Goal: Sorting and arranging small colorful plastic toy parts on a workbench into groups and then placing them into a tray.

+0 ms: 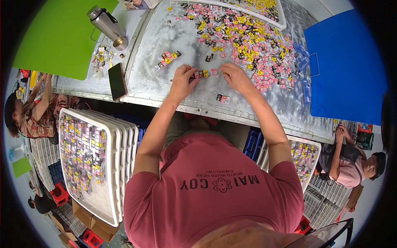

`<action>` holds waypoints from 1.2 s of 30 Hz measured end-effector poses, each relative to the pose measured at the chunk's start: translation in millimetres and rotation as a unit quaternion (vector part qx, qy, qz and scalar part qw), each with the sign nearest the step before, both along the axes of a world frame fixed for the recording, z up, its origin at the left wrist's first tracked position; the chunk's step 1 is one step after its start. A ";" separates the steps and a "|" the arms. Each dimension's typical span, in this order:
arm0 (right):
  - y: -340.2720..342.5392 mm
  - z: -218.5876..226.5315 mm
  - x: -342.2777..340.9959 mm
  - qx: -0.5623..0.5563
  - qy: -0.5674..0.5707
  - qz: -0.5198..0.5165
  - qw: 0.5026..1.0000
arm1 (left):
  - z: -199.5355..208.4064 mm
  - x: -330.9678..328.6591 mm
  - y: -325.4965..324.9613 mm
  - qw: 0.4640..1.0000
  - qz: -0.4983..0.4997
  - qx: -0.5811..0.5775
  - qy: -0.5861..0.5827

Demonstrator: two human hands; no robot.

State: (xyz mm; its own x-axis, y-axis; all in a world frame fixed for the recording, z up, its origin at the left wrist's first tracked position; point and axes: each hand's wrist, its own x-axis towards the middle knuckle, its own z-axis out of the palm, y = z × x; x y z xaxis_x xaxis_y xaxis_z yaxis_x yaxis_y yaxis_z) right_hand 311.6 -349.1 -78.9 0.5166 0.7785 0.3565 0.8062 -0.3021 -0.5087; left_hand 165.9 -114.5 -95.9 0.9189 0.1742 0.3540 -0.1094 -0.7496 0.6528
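In the head view, a short row of small coloured pieces (205, 73) lies between the hands, over the tabletop (159, 41). The left hand (182, 82) pinches its left end; the right hand (237, 77), fingertips drawn together, sits just past its right end, whether gripping a piece I cannot tell. A loose heap (258, 49) spreads beyond.

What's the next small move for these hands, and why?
Probably ease the right hand slightly left to meet the near end of the row of small pieces: the left hand seems to steady the opposite end, and only a narrow gap remains. Whether the right fingers pinch a piece is unclear.
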 end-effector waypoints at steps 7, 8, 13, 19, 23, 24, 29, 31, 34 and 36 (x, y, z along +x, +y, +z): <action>12.2 9.8 -1.0 0.002 0.118 -0.073 0.990 | -2.4 -0.3 4.7 1.000 -0.007 -0.005 0.027; 14.9 5.8 -1.8 0.001 0.059 -0.084 0.995 | -3.2 0.5 4.6 1.000 -0.007 -0.004 0.029; 17.7 7.2 -8.2 -0.071 -0.064 -0.133 0.986 | -2.9 -0.5 3.0 1.000 0.003 0.002 0.015; 2.4 22.4 -7.4 -0.013 0.010 -0.055 0.998 | -1.4 -1.4 3.2 1.000 0.004 0.005 -0.004; 3.5 12.1 1.0 -0.064 0.022 -0.006 0.998 | -5.6 3.2 1.2 1.000 0.000 0.001 -0.006; 3.4 7.4 3.5 -0.055 0.010 -0.004 0.998 | -5.9 4.7 0.3 1.000 -0.001 0.002 -0.006; 17.4 15.6 -3.0 -0.067 0.013 0.007 0.998 | -1.7 4.4 -1.4 1.000 0.005 0.001 -0.005; 23.1 18.3 -9.1 -0.072 0.009 0.013 0.997 | -1.6 5.1 -1.4 1.000 0.000 0.005 -0.008; 30.5 16.7 -17.7 -0.110 0.009 -0.003 0.994 | -4.0 7.7 -1.7 1.000 -0.008 0.009 -0.012; 33.9 10.9 -22.7 -0.097 -0.023 -0.019 0.995 | -6.2 8.8 -1.7 1.000 -0.012 0.011 -0.015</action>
State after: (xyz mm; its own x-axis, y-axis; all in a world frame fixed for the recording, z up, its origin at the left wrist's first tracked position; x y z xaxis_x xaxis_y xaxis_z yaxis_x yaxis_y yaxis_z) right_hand 288.9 -315.2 -68.1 0.5338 0.8153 0.2244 0.8131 -0.4220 -0.4010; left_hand 174.7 -116.2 -102.1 0.9113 0.1454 0.3853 -0.1464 -0.7602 0.6330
